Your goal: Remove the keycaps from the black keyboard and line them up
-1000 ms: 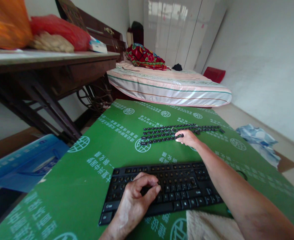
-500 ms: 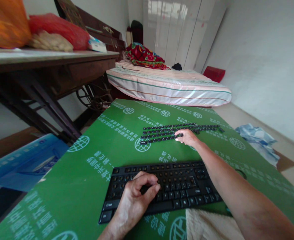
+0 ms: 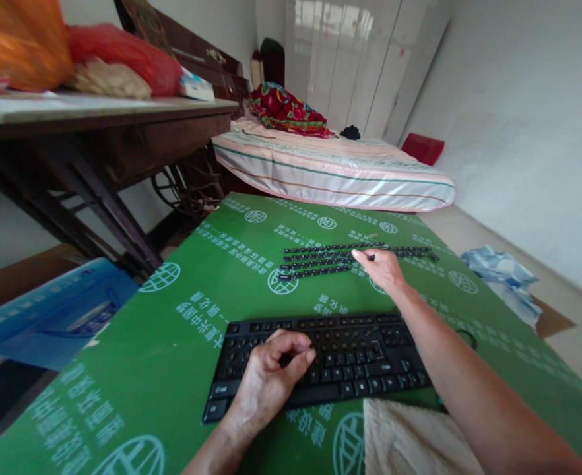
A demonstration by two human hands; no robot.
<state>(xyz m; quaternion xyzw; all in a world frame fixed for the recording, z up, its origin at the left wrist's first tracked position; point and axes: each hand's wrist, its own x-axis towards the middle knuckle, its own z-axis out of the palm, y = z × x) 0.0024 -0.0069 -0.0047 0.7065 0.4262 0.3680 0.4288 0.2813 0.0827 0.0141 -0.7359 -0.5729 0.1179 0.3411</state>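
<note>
A black keyboard (image 3: pixel 315 396) lies on the green tabletop, many of its key positions bare and a group of keycaps still seated toward its near right. Over its left half rests my left hand (image 3: pixel 276 373), thumb and forefinger curled together in a pinch; whatever is between the tips is hidden. Farther off, loose black keycaps (image 3: pixel 315 270) lie in several rows. My right hand (image 3: pixel 380 267) is at these rows with fingers closed, a small dark spot showing between them that I cannot identify. Just beyond it is a thin yellowish piece (image 3: pixel 373 235).
A beige cloth (image 3: pixel 410 439) lies at the near edge, and a dark cable (image 3: pixel 468 338) loops right of the keyboard. A side table (image 3: pixel 137 112) with bags stands left, above a blue box (image 3: pixel 58 316). A bed (image 3: pixel 330 168) is behind the green table (image 3: pixel 172 369).
My right hand has shifted slightly right along the keycap rows. The thin piece, earlier left of the hand, now shows beyond it. My left hand keeps its pinch over the keyboard.
</note>
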